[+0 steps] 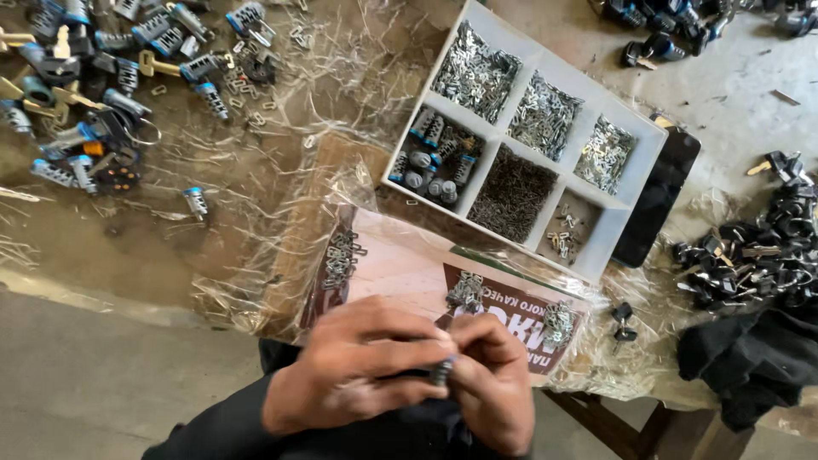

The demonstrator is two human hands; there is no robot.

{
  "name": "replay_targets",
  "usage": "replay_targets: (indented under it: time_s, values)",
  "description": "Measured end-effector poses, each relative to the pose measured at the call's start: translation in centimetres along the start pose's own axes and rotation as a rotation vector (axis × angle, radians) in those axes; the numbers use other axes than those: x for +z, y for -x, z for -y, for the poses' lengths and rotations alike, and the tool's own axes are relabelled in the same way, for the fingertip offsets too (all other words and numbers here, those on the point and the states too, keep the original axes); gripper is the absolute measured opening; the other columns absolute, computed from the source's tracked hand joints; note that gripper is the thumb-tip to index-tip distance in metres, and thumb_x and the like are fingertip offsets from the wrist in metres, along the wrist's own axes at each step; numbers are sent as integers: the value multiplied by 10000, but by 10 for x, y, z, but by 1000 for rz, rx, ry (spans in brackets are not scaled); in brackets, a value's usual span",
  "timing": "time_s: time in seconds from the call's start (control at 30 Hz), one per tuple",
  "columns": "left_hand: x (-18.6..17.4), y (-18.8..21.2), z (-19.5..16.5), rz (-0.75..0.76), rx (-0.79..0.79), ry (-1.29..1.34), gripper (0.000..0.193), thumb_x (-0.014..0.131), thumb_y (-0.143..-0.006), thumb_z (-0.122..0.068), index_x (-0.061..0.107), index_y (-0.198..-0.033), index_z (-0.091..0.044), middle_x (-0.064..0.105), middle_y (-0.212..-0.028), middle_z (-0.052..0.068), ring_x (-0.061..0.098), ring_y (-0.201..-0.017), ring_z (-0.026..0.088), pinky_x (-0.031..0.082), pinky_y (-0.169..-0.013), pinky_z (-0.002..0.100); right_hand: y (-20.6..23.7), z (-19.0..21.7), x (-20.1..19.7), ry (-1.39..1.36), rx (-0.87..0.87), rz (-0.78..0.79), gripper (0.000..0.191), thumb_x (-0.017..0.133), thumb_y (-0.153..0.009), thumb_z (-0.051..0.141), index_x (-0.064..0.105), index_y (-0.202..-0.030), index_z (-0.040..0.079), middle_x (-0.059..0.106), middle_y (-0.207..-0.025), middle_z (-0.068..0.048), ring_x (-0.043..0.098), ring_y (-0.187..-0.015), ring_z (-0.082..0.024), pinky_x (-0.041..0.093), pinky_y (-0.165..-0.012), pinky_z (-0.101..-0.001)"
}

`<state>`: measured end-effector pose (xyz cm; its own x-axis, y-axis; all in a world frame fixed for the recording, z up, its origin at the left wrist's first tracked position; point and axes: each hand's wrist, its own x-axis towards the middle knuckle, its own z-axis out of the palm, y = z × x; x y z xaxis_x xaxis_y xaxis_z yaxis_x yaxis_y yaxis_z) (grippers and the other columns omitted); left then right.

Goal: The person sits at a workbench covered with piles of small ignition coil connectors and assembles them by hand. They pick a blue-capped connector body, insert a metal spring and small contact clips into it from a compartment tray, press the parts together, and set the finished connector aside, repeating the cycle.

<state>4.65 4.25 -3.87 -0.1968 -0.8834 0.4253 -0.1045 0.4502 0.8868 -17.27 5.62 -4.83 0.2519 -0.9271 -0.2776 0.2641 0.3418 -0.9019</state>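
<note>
Head view, looking down. Left hand (pixel 354 362) and right hand (pixel 492 383) pressed together at bottom centre, fingers of both clenched around 1 small lock cylinder (pixel 441 371), ribbed metal, only its middle showing between fingertips. Cylinder held above lap, just off the near edge of a plastic-wrapped flat box (pixel 409 264) lying on the workbench (pixel 170 238).

On the wrapped box: 3 loose heaps of tiny metal wafers, 1 at left (pixel 339 257), 1 near the hands (pixel 466 291), 1 at right (pixel 559 322). Behind, white divided tray (pixel 635 183), 6 compartments: spare cylinders (pixel 430 162) in 1, small metal parts in the rest, dark pins or springs in the middle one (pixel 514 194). Black phone-like slab (pixel 660 192) touching the tray's right wall. Blue-capped cylinders with keys (pixel 94 94) scattered far left, black lock parts (pixel 758 255) piled right.

Risks, judged: small part slipping from fingertips, dropping to the floor, since grip sits past the bench edge. Slick wrap letting wafer heaps slide or scatter if nudged by a wrist. Heaps close together, easy to mix sizes. Wrong wafer picked, cylinder jamming. Exact part pinched alongside cylinder: cannot tell, hidden by fingers.
</note>
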Motion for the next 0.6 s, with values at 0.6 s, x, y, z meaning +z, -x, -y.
replay_targets:
  time_s: [0.6]
  values:
    - [-31,13,-6,-229,-121,-100,438,925,-696,-150,731,-1073,-39,725,-1035,120,738,-880,208,604,-757,303,-1,4,5,1229,-928,285,262,830,-853,132,741,-1095,85,704,-1115,-88,676,-966,-257,591,-823,-369]
